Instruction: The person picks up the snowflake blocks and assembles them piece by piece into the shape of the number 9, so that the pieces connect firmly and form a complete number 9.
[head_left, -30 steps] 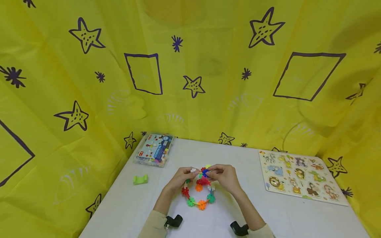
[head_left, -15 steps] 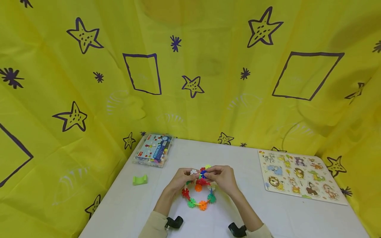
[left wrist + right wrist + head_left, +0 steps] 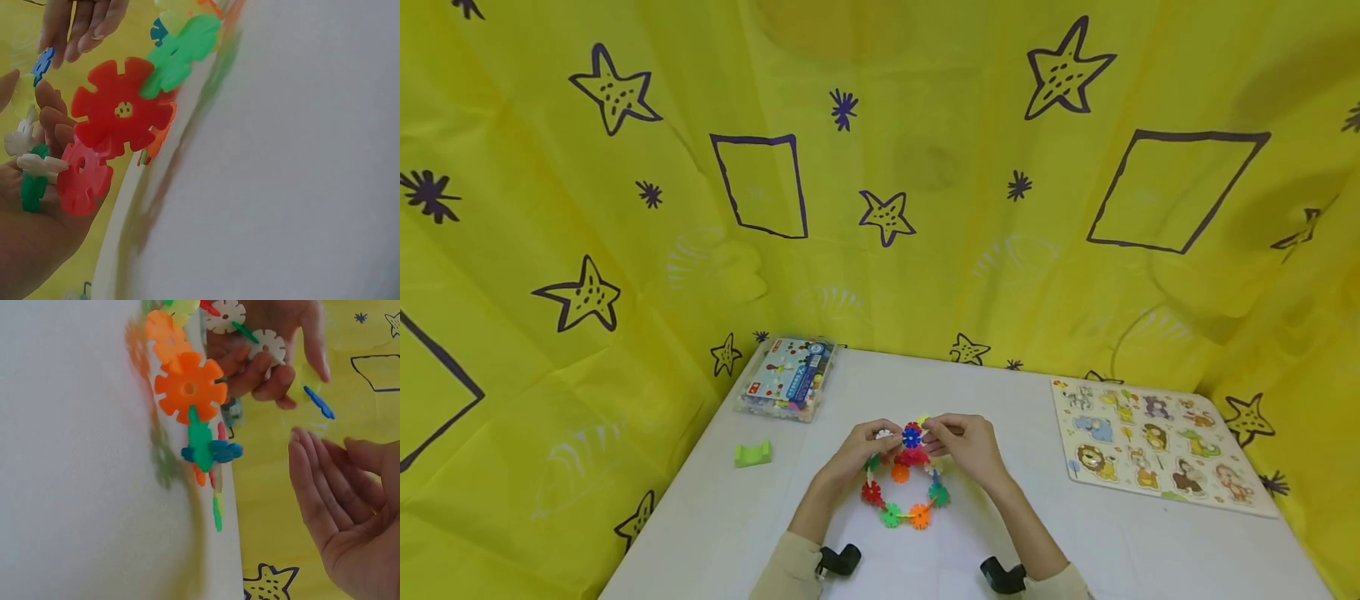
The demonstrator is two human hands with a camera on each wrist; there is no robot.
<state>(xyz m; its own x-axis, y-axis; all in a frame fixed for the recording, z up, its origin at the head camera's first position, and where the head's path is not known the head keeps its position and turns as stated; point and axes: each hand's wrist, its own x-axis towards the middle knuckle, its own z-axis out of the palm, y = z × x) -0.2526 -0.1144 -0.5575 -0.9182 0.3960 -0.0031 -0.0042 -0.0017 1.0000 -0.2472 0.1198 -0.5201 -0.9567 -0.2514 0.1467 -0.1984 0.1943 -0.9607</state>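
Notched plastic snowflake discs are linked edge to edge into a hanging chain that curves like a ring; red (image 3: 122, 103), orange (image 3: 190, 387) and green (image 3: 892, 515) ones show. My left hand (image 3: 859, 454) pinches a translucent yellow disc (image 3: 306, 382) between thumb and fingers, beside two white discs (image 3: 267, 347). A blue disc (image 3: 912, 437) sticks out from the yellow one. My right hand (image 3: 967, 446) is close to the blue disc, fingers fairly straight; the right wrist view shows a gap between its fingertips (image 3: 299, 436) and that disc.
On the white table (image 3: 1000, 533), a clear box of colourful pieces (image 3: 786, 379) stands at the back left, with a light green block (image 3: 752, 453) before it. An animal puzzle board (image 3: 1161, 446) lies on the right. A yellow patterned curtain (image 3: 880, 292) hangs behind.
My right hand's fingers have come off the blue disc, which now faces the head view more fully. The lower part of the disc chain has swung slightly right.
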